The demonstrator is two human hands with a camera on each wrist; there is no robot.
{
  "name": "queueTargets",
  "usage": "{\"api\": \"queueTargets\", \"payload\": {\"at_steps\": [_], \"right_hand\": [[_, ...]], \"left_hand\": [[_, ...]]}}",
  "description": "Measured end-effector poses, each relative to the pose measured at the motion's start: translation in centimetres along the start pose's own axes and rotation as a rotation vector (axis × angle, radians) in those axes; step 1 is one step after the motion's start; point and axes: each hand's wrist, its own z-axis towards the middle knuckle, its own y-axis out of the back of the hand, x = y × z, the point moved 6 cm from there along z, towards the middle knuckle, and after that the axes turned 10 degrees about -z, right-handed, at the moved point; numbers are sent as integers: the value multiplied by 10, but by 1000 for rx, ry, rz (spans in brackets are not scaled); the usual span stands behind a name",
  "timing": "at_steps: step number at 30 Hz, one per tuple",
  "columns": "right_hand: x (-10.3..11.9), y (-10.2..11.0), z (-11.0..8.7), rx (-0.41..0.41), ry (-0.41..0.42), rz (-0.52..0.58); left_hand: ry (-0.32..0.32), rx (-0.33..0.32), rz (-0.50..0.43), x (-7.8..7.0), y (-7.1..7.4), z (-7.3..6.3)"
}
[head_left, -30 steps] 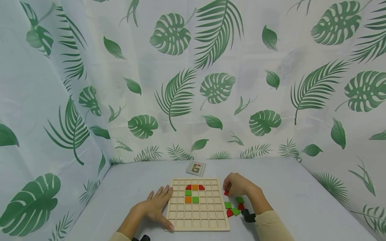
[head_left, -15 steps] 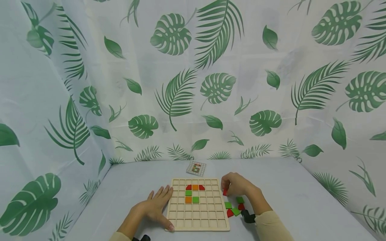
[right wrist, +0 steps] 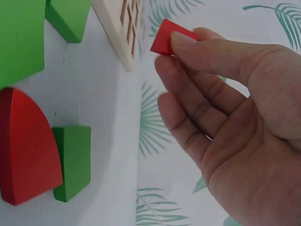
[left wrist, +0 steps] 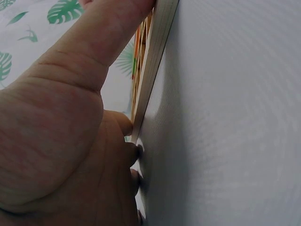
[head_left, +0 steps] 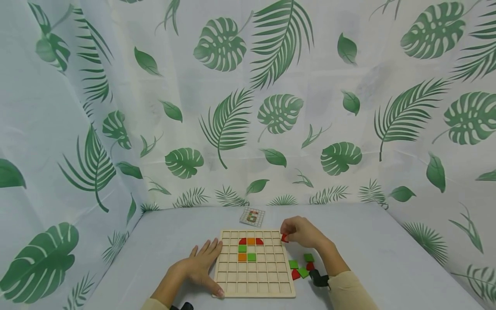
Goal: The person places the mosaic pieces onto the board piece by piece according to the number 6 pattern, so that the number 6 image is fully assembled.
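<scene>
A light wooden grid board (head_left: 267, 290) lies flat on the table with red, orange and green tiles in its upper middle cells. Along its left side my left hand (head_left: 198, 268) rests with fingers spread, the thumb on the near left corner. The left wrist view shows that thumb (left wrist: 89, 47) against the board's edge. Just off the board's upper right edge, my right hand (head_left: 304, 232) pinches a red tile (right wrist: 162, 37) between thumb and fingers. In the right wrist view the tile is held up off the table, part of it covered by the thumb.
Several loose green tiles (head_left: 303, 272) and red tiles (head_left: 296, 274) lie right of the board, beneath the right forearm. A small pattern card (head_left: 252, 216) with a coloured figure lies behind the board. Leaf-print cloth (head_left: 279, 129) hangs behind the table.
My right hand has lifted and moved left and away from me with the red tile, toward the board's upper right edge. The left hand has stayed in place.
</scene>
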Motion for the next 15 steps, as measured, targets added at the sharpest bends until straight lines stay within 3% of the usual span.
{"api": "queueTargets", "payload": {"at_steps": [15], "right_hand": [[12,-2,8,-108,66,15]], "left_hand": [[-15,-1,-8,-2,0,-2]]}}
